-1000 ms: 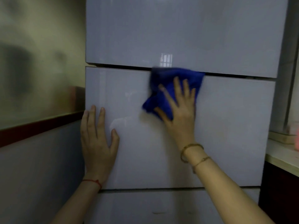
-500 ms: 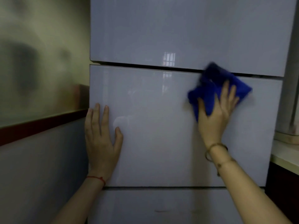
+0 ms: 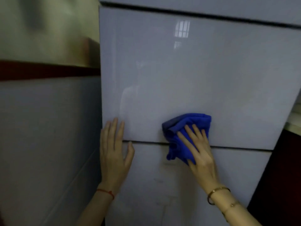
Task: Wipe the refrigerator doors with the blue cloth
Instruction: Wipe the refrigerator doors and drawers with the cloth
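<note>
At lower edge of glossy grey middle refrigerator door (image 3: 195,75) | crumpled blue cloth (image 3: 193,120) straddles seam (image 3: 146,142) under right hand (image 3: 202,158), fingers flat, pressing | left hand (image 3: 114,154) flat, empty, at left edge | lower door (image 3: 231,176) below, likely next.

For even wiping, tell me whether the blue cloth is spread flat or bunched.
Bunched: the blue cloth shows thick folds and rolled edges under the flat right hand, not a flat sheet.

cloth (image 3: 190,122) on seam of middle door (image 3: 195,79), lower door (image 3: 162,185) | right hand (image 3: 200,155) on it | left hand (image 3: 114,154) leftward
</note>
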`<state>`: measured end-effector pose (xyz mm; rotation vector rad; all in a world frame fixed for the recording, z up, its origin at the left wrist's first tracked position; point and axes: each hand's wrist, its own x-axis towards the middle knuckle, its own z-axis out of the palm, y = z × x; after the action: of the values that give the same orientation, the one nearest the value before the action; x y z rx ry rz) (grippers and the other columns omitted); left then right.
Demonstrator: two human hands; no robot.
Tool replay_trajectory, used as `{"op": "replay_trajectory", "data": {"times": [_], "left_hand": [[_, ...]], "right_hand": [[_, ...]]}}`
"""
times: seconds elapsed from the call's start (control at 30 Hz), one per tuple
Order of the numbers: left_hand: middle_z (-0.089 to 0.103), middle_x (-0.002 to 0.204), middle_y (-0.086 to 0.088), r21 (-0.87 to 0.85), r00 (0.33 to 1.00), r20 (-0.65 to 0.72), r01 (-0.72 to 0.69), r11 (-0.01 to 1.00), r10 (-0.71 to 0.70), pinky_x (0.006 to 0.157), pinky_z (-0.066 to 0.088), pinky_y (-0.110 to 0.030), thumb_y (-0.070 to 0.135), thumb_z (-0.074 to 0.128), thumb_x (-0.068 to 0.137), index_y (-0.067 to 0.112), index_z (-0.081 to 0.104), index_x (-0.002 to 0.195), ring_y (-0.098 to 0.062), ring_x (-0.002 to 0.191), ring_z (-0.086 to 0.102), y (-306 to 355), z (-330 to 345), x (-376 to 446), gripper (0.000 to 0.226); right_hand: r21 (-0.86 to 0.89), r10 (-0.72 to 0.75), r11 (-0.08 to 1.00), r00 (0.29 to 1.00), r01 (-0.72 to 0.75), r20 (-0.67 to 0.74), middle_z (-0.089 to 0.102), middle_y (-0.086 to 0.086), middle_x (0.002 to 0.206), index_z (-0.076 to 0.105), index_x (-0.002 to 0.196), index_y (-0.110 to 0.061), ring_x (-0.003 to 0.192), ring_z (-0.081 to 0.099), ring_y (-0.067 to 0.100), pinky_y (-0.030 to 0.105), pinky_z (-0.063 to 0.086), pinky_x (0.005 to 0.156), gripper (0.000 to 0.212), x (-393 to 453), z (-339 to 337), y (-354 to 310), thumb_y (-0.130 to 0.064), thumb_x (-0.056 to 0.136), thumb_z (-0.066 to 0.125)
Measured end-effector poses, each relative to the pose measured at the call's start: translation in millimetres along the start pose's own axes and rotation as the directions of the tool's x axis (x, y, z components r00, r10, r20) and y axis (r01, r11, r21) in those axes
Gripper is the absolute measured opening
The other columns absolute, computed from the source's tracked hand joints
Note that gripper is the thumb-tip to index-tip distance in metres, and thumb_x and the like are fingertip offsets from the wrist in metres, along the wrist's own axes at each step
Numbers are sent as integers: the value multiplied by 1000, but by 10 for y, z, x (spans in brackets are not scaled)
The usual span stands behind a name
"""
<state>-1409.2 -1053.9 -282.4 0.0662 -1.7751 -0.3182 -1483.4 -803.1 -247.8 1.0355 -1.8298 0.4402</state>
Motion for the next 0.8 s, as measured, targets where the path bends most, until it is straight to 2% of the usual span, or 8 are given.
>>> {"op": "replay_trajectory", "data": {"times": [0.07,0.23,0.3,0.4,0.5,0.6,0.7,0.8], "left_hand": [[28,160,-10,-6,998,35,60,998,-60,123,22,-51,22,46,97,7,30,152,-23,153,18,-45,-6,-441,60],[22,161,-3,18,990,108,86,996,-87,123,22,-51,20,50,94,8,27,153,-14,154,10,-229,58,-1136,64],[22,162,-7,52,988,131,72,996,-79,122,23,-54,18,53,93,7,29,151,-19,154,11,-337,121,-1324,64],[25,160,-15,105,991,117,48,993,-60,120,26,-58,18,56,92,4,34,149,-25,153,14,-481,243,-1521,62],[23,160,-15,146,996,72,34,989,-45,125,19,-49,22,53,94,8,32,149,-24,153,11,-540,372,-1632,60],[18,161,-12,159,996,50,60,985,-69,127,12,-43,25,51,96,12,26,151,-22,154,6,-525,426,-1660,63],[13,162,-11,165,993,60,93,982,-105,127,11,-45,25,53,95,17,20,154,-21,154,1,-497,445,-1652,68],[10,162,-10,150,992,57,106,983,-116,127,10,-46,27,54,95,30,6,157,-19,154,-3,-496,489,-1647,79]], "right_hand": [[-4,43,999,999,-43,-16,24,4,157,34,144,-17,147,20,30,55,14,121,68,-214,23,-81,-6,83,59],[-235,-18,971,997,34,69,12,6,158,28,147,-28,149,6,32,57,0,120,96,-336,522,-259,-12,69,81],[-275,-25,961,1000,22,-6,13,5,158,28,146,-30,149,-1,28,56,-2,120,85,-342,754,-263,-19,78,77],[-282,-105,957,984,61,-143,25,7,154,33,144,-30,148,8,27,54,4,120,60,-539,1005,-215,-24,92,64],[-267,-267,929,964,257,-1,16,5,159,30,146,-31,149,10,27,50,8,120,47,-1225,1279,-154,-18,102,39],[-272,-351,889,930,368,109,-2,0,162,25,145,-29,141,18,26,48,19,114,62,-1733,1356,-35,-18,89,49],[-270,-295,918,955,290,22,-1,2,162,25,145,-28,143,16,29,46,4,121,69,-1488,1248,11,-14,87,59],[-259,-179,955,978,146,-107,19,7,157,33,146,-26,147,11,31,51,0,121,67,-1059,1223,-93,-21,89,68]]}}
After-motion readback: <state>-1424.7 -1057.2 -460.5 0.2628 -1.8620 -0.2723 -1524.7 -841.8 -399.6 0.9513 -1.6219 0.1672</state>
